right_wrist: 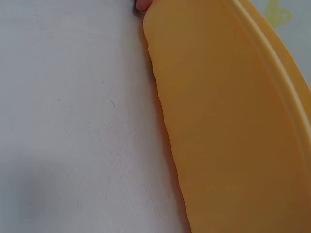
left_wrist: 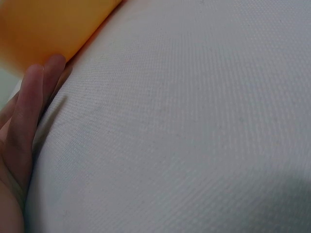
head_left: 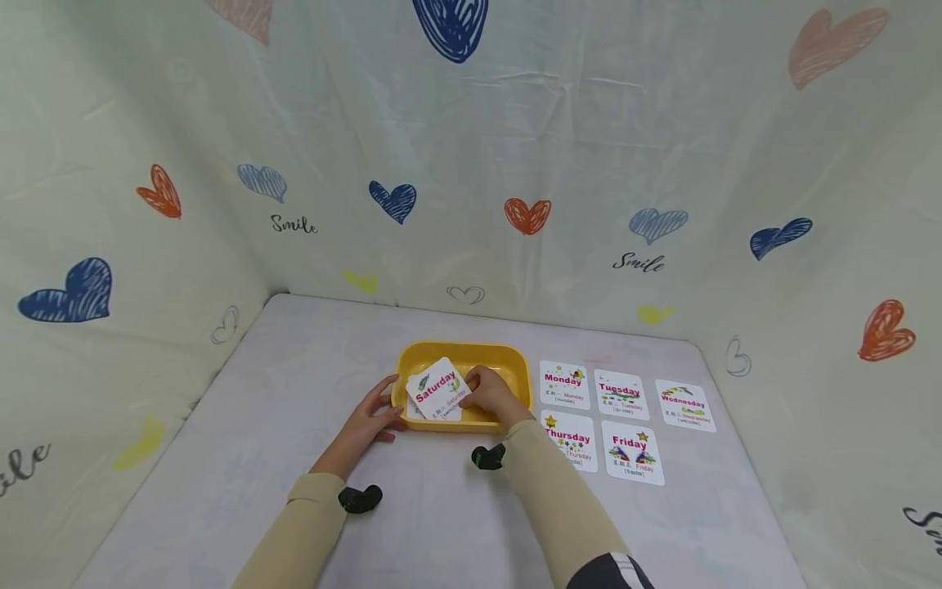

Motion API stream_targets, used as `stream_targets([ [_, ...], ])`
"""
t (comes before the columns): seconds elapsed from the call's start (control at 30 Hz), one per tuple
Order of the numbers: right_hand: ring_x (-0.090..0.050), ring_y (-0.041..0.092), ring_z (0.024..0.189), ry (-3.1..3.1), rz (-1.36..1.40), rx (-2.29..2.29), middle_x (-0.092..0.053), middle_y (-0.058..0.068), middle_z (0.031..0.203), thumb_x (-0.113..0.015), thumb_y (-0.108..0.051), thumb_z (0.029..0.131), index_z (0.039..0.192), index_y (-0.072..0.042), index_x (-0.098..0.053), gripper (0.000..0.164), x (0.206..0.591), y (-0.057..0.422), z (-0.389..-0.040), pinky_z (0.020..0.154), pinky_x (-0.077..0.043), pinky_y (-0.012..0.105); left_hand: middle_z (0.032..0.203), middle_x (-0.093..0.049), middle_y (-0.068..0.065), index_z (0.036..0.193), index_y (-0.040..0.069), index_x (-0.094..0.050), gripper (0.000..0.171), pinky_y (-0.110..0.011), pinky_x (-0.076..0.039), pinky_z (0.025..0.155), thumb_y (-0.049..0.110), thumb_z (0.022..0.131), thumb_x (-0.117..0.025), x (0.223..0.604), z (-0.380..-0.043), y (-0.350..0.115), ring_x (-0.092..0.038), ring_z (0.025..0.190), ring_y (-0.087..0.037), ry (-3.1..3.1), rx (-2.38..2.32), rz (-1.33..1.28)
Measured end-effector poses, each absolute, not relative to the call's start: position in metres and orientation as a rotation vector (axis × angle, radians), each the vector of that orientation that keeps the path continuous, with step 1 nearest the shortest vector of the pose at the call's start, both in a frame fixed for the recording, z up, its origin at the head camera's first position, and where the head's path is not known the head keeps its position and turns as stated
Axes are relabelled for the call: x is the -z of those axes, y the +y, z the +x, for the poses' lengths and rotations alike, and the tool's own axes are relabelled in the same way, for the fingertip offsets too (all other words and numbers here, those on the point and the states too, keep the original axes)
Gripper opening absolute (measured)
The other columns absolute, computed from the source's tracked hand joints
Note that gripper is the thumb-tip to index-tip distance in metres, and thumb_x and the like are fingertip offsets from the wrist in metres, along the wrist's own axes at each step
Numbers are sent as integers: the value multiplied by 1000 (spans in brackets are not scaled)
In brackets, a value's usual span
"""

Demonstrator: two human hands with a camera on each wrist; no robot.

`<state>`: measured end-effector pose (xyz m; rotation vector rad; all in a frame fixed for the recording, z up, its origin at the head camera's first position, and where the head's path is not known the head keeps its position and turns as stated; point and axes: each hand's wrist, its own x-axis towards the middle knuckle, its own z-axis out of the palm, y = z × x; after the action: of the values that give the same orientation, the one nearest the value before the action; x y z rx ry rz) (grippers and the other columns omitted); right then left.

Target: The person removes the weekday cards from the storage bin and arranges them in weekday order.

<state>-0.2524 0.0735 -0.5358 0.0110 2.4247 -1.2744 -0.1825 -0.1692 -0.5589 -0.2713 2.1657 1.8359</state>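
Observation:
A yellow tray (head_left: pixel 508 384) stands on the table. In it lie white cards; the upper, tilted one, the Saturday card (head_left: pixel 439 386), overlaps another card (head_left: pixel 414 410) whose print is mostly hidden. My right hand (head_left: pixel 495 394) reaches into the tray and pinches the Saturday card by its lower right edge. At the tray's left end my left hand (head_left: pixel 370 421) holds the wall near the front corner. The left wrist view shows fingers (left_wrist: pixel 31 97) against the tray's outer side. Only the tray's outer wall (right_wrist: pixel 218 121) and a fingertip (right_wrist: pixel 143 5) appear in the right wrist view.
Right of the tray, the Monday card (head_left: pixel 563 384), Tuesday card (head_left: pixel 621 394) and Wednesday card (head_left: pixel 685 406) form an upper row. Below them lie the Thursday card (head_left: pixel 562 429), partly behind my right sleeve, and the Friday card (head_left: pixel 633 452). A heart-printed curtain (head_left: pixel 574 147) surrounds the table.

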Motion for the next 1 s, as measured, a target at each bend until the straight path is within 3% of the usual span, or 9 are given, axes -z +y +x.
stream_targets([
  [0.33, -52, 19, 76, 2329, -43, 1369, -57, 7, 85, -81, -4, 77, 100, -4, -58, 32, 529, 86, -253, 70, -47, 24, 140, -47, -17, 151, 36, -33, 69, -32, -55, 71, 31, 92, -68, 558, -181, -168, -68, 90, -23, 2171, -1833, -278],
  [0.57, -63, 18, 66, 2086, -90, 1532, -59, 9, 81, -75, 5, 80, 103, 0, -55, 31, 516, 93, -252, 70, -56, 27, 138, -47, -18, 151, 34, -32, 69, -32, -55, 71, 32, 92, -68, 556, -181, -171, -68, 92, -24, 2156, -1852, -231],
  [1.0, -68, 24, 80, 1943, -62, 1720, -57, 13, 96, -67, 9, 85, 120, -1, -51, 40, 489, 112, -244, 79, -56, 35, 141, -46, -16, 151, 35, -31, 66, -33, -55, 73, 30, 95, -65, 554, -180, -171, -67, 92, -23, 2157, -1832, -230],
])
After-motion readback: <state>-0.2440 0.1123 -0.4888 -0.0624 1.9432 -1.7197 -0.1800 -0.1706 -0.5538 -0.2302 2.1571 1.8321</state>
